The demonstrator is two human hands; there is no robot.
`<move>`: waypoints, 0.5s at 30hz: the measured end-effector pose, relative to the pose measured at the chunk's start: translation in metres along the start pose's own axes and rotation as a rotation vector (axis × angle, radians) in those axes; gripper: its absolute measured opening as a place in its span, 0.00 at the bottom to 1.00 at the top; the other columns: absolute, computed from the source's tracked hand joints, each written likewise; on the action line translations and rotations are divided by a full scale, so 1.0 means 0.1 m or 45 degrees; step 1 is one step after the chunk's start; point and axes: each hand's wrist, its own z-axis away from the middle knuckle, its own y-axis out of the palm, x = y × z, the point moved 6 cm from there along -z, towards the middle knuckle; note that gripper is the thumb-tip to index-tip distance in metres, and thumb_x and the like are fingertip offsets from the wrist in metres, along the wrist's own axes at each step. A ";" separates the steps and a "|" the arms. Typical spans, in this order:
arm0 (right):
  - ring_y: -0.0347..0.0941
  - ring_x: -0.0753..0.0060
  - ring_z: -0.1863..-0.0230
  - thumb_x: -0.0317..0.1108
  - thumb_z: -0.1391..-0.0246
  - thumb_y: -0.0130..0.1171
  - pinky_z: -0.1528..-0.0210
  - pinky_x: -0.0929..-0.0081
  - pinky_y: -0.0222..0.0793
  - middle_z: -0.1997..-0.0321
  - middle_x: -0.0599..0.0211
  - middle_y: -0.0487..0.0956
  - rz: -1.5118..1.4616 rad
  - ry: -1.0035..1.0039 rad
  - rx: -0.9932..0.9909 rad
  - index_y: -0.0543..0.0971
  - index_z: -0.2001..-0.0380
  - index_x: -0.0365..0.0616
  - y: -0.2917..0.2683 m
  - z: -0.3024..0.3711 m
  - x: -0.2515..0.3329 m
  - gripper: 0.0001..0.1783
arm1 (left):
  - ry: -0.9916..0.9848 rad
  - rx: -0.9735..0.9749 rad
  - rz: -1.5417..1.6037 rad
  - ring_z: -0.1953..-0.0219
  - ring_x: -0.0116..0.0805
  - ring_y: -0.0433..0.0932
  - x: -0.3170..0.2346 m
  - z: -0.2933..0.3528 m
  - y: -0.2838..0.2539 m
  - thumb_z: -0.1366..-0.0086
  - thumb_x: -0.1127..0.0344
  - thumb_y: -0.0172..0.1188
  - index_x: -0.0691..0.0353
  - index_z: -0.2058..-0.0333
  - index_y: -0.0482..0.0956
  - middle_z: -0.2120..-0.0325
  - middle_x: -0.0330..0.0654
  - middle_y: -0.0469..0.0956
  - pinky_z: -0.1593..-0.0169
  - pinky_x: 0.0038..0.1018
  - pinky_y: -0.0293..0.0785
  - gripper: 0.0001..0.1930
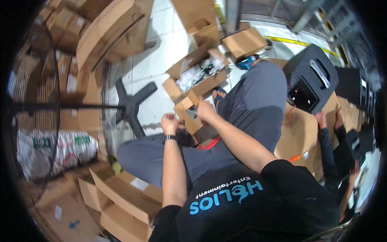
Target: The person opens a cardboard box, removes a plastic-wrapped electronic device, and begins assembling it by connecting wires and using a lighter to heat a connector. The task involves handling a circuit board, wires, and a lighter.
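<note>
A small open cardboard box (194,126) is in front of me, above my lap, with its flaps raised. My right hand (206,111) is closed on its right side, and something pale and dark shows inside. Just left of the box is my left hand (171,123), its fingers curled together; what they hold, if anything, is too small to make out. Beyond the small box stands a larger open carton (207,85) filled with clear plastic bags (192,77) of white and dark parts.
A teal power drill (247,62) lies beyond my right knee, near a closed carton (244,42). A black fan base (131,104) stands to the left. At right, another person's hands (321,119) are beside a black speaker (312,76) on cardboard. An open carton (121,201) sits lower left.
</note>
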 end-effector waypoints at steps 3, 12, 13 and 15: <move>0.78 0.29 0.46 0.25 0.50 0.62 0.43 0.41 0.74 0.53 0.31 0.81 -0.041 0.073 0.036 0.67 0.39 0.38 -0.14 0.03 -0.04 0.33 | -0.054 -0.158 0.326 0.71 0.33 0.85 -0.35 0.16 -0.23 0.52 0.74 0.82 0.69 0.61 0.80 0.71 0.45 0.84 0.78 0.27 0.78 0.22; 0.69 0.39 0.42 0.19 0.55 0.62 0.41 0.51 0.69 0.44 0.44 0.70 0.143 -0.262 -0.353 0.78 0.46 0.43 -0.25 0.08 0.21 0.28 | 0.090 -0.198 0.691 0.67 0.28 0.85 -0.67 0.32 -0.36 0.43 0.69 0.79 0.72 0.51 0.83 0.63 0.48 0.88 0.71 0.21 0.82 0.23; 0.69 0.39 0.41 0.21 0.54 0.63 0.41 0.51 0.69 0.45 0.45 0.70 0.221 -0.259 -0.301 0.81 0.51 0.43 -0.18 0.12 0.22 0.23 | 0.053 -0.166 0.753 0.68 0.26 0.85 -0.61 0.38 -0.36 0.40 0.68 0.77 0.72 0.51 0.84 0.65 0.46 0.88 0.70 0.20 0.81 0.20; 0.67 0.39 0.40 0.28 0.50 0.64 0.40 0.49 0.71 0.43 0.47 0.69 0.375 -0.219 -0.241 0.88 0.64 0.44 -0.10 0.13 0.25 0.09 | 0.062 -0.169 0.805 0.67 0.26 0.85 -0.60 0.38 -0.38 0.38 0.68 0.75 0.72 0.51 0.84 0.65 0.47 0.88 0.68 0.20 0.81 0.19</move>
